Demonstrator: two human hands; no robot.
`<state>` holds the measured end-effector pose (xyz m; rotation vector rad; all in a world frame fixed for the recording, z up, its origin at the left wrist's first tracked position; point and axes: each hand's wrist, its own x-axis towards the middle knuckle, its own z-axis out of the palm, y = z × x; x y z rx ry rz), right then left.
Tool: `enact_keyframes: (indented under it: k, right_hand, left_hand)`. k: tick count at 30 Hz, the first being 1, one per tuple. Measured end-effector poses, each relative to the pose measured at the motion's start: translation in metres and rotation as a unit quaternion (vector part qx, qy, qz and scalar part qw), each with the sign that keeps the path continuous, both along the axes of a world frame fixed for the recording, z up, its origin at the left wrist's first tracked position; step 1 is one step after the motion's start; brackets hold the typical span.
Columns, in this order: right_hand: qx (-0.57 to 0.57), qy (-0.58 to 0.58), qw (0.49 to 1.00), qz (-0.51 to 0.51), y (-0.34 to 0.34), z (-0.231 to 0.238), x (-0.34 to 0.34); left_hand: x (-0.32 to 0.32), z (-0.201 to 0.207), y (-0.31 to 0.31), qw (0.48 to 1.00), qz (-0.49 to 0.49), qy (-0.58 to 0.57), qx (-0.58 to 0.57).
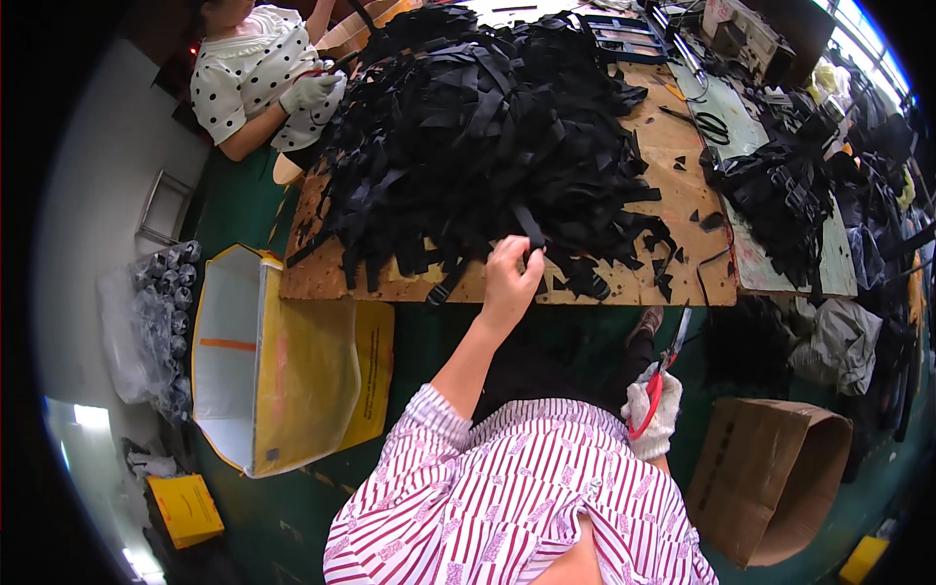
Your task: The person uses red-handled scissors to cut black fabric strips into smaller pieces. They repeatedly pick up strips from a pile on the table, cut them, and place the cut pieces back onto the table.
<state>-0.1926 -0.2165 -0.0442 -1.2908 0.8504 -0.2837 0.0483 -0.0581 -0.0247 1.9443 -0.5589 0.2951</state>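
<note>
A big heap of black webbing straps [458, 136] covers most of the wooden table [673, 146] in front of me. At the table's front edge, my bare left hand [514, 281] pinches the end of one black strap [529, 224], which runs back into the heap. Low by my right side, below the tabletop, my right hand [655, 419] wears a pale knitted glove. It grips red-handled scissors [673, 349] whose blades point up and away from me. Part of the handle is hidden by the glove.
An open yellow box [302, 380] stands left below the table, a brown carton [751, 478] on the right floor. Black scissors [712, 127] and more black straps [780, 195] lie at right. Across the far left, a person in a dotted top [255, 73] works with a gloved hand.
</note>
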Motion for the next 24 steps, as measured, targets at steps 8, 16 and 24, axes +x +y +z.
enact_keyframes:
  k: [8,16,24]
  right_hand:
    - [0.066,-0.071,0.986,0.134,0.013,0.027,0.06]
    - [-0.053,-0.101,0.968,0.224,0.03,0.009,0.09]
    - [-0.062,-0.107,0.971,0.203,0.032,-0.004,0.075]
  left_hand:
    - [-0.079,0.019,0.024,0.978,-0.121,0.128,-0.107]
    - [-0.113,0.001,0.018,0.971,-0.2,-0.031,0.125]
    - [-0.079,-0.049,0.027,0.702,-0.192,0.616,-0.302]
